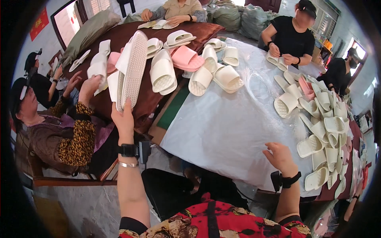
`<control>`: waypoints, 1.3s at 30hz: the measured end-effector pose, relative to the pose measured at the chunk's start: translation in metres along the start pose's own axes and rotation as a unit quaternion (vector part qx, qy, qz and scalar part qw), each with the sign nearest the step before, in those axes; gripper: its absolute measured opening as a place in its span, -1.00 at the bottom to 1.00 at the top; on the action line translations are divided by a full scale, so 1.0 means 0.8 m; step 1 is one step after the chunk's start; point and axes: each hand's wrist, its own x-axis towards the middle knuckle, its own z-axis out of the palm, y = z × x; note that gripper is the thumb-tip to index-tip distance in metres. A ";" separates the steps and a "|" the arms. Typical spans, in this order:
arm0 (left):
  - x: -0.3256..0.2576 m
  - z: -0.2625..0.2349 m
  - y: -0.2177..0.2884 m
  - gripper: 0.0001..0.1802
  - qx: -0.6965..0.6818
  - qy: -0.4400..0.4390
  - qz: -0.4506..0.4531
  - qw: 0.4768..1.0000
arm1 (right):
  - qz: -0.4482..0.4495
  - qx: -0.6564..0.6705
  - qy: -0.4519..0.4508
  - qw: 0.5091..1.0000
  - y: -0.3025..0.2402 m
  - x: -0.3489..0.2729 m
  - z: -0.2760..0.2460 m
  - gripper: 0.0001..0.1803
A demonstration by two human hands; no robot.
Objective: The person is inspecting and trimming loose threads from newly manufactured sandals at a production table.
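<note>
My left hand [124,121] is closed around the heel end of a white slipper [137,67], held upright with its textured sole turned to the right. Part of another white slipper [113,85] shows right behind it; whether the same grip holds both I cannot tell. Over the near right part of the sheet-covered table [222,131] hovers my right hand [281,156], fingers apart and slightly curled, holding nothing. Closest to the raised slipper are a cream pair [162,73] and a pink pair [186,57]. More cream slippers [228,78] lie at the table's far left corner.
A large heap of cream, pink and greenish slippers [325,127] covers the table's right side. At left, a seated co-worker [75,135] reaches toward white slippers. Another co-worker [291,39] handles slippers across the table. Brown cloth [135,115] covers the surface at left; stuffed sacks [226,18] stand behind.
</note>
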 end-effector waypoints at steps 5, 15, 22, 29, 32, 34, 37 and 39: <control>-0.107 0.027 0.034 -0.64 -0.044 -0.157 0.090 0.983 | -0.087 0.078 0.132 0.984 -0.026 0.018 -0.002 -0.49; -0.216 0.061 -0.025 -0.17 0.253 -0.452 0.186 0.835 | 0.070 0.002 0.002 0.998 -0.027 0.027 0.054 -0.47; -0.197 0.049 -0.046 -0.11 0.206 -0.535 0.136 0.808 | -0.010 0.037 0.038 0.999 -0.007 0.015 0.080 -0.54; -0.191 0.049 -0.052 -0.24 0.160 -0.548 0.058 0.819 | -0.035 0.023 0.059 0.997 -0.005 0.016 0.087 -0.56; -0.192 0.046 -0.054 -0.28 0.131 -0.542 0.047 0.829 | -0.043 0.073 0.069 0.994 -0.001 0.014 0.091 -0.59; -0.196 0.043 -0.053 -0.29 0.135 -0.533 0.052 0.834 | -0.038 0.127 0.131 0.982 -0.001 0.010 0.095 -0.63; -0.210 0.043 -0.051 -0.23 0.175 -0.461 0.101 0.864 | 0.020 0.272 0.196 0.942 -0.006 -0.004 0.103 -0.64; -0.218 0.047 -0.049 -0.23 0.187 -0.434 0.113 0.874 | 0.033 0.299 0.213 0.930 -0.009 -0.008 0.103 -0.64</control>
